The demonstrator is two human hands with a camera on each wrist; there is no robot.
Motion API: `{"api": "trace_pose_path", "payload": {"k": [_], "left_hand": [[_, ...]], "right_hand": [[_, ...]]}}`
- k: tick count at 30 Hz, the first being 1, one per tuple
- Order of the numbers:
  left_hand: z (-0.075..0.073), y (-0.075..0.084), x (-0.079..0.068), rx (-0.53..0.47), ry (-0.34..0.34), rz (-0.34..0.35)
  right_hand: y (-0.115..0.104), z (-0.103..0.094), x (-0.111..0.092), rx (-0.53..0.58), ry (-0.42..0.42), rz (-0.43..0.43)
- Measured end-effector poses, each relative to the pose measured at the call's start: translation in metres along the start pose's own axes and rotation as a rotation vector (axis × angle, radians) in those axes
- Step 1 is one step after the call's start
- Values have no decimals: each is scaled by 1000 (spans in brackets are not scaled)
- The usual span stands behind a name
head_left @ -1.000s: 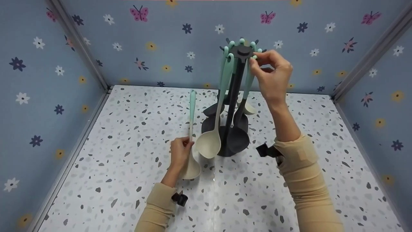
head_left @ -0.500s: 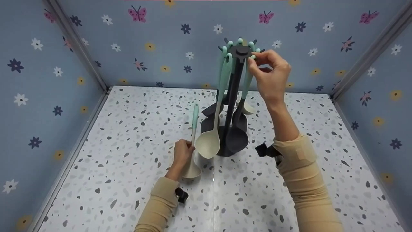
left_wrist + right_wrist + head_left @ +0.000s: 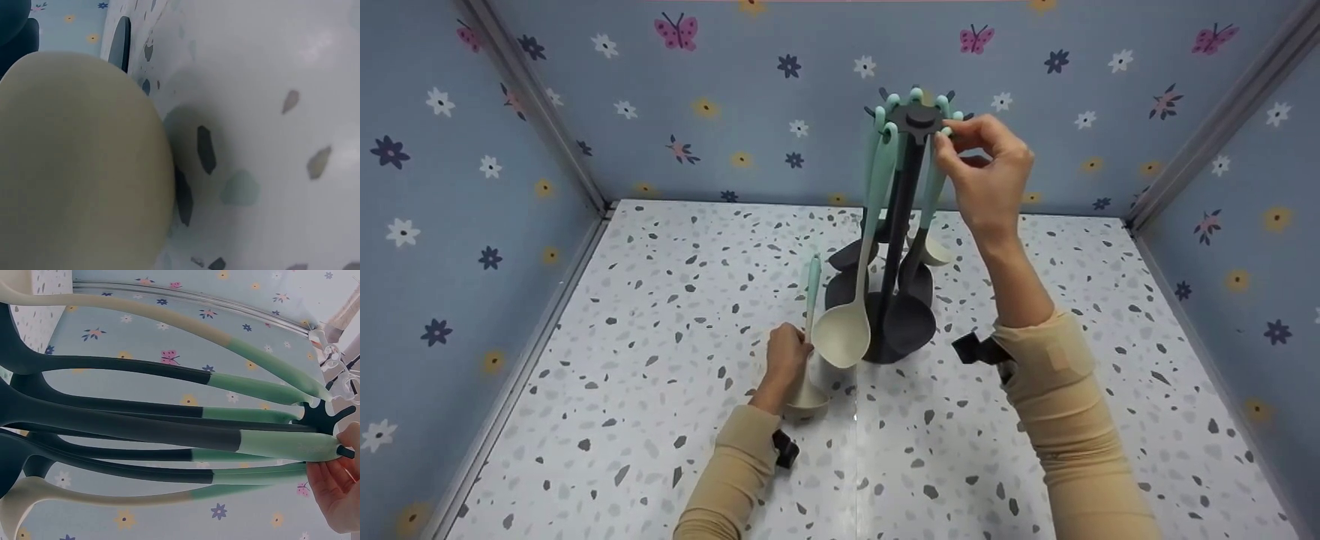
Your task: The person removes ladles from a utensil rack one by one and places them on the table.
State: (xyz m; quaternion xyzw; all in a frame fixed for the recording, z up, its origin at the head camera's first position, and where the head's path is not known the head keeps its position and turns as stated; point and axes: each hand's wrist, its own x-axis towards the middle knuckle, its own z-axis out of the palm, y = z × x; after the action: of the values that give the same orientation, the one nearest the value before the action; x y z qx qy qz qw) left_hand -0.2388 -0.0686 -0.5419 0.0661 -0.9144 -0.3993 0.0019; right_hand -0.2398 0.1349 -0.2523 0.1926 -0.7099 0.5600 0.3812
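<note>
Left hand (image 3: 786, 351) has shifted slightly right, gripping the cream ladle (image 3: 808, 401) by its shaft, handle end tipped nearer, just left of the hanging ladle (image 3: 842, 335) and black rack (image 3: 901, 202), where right hand (image 3: 990, 169) pinches the dark ladle (image 3: 909, 324) by its green top.

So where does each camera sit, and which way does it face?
Head: head-worn, facing forward and down; left hand, right hand, sleeves show.
Left wrist: worn there, facing a rounded cream surface and tabletop; no hand.
Right wrist: worn there, facing hanging utensils; right hand at edge.
Head and right wrist share the rack.
</note>
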Motion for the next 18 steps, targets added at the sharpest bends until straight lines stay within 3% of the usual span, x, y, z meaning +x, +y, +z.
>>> {"api": "trace_pose_path", "payload": {"k": [18], "left_hand": [[2, -2, -3, 44, -29, -17]], "right_hand": [[-1, 1, 1, -4, 13, 5]]}}
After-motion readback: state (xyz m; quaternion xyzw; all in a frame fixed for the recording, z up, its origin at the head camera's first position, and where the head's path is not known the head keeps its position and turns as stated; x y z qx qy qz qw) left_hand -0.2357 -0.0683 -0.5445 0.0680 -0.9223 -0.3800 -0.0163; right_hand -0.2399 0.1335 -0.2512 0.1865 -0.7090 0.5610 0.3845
